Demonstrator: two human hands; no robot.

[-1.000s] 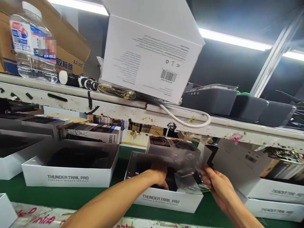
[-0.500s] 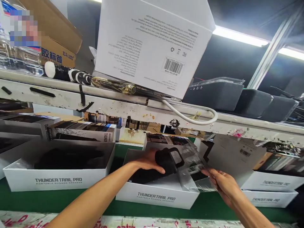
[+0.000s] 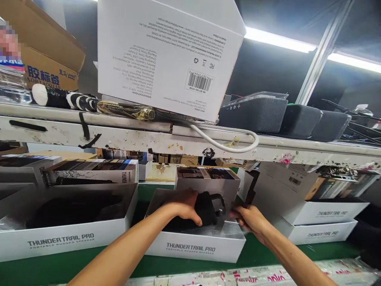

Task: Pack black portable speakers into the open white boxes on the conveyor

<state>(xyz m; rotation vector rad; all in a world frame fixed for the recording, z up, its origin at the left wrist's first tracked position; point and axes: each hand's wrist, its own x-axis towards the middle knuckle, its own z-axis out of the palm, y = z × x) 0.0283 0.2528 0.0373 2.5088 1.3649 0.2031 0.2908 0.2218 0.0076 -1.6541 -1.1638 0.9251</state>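
Note:
A black portable speaker (image 3: pixel 206 212) with a looped handle lies in an open white box (image 3: pixel 202 246) printed THUNDER TRAIL PRO. My left hand (image 3: pixel 185 208) reaches over the speaker and grips it, thumb toward me and the other fingers hidden behind. Close to the box's right end, my right hand (image 3: pixel 248 218) has its fingers closed; their tips are blurred, so what they hold cannot be made out. Clear plastic (image 3: pixel 228 228) shows inside that end of the box. The box's printed lid (image 3: pixel 208 178) stands up behind.
Another open box (image 3: pixel 74 242) with a dark speaker sits at the left. Stacked white boxes (image 3: pixel 327 232) are at the right on the green surface (image 3: pixel 258 254). A shelf (image 3: pixel 133 139) crosses above, carrying a large white box (image 3: pixel 166 59), dark speakers (image 3: pixel 256 115) and a white cable (image 3: pixel 226 145).
My right hand has moved left toward the box's end. The clear plastic that stood up around the speaker's handle now lies lower. My left hand keeps hold of the speaker. The view has shifted right.

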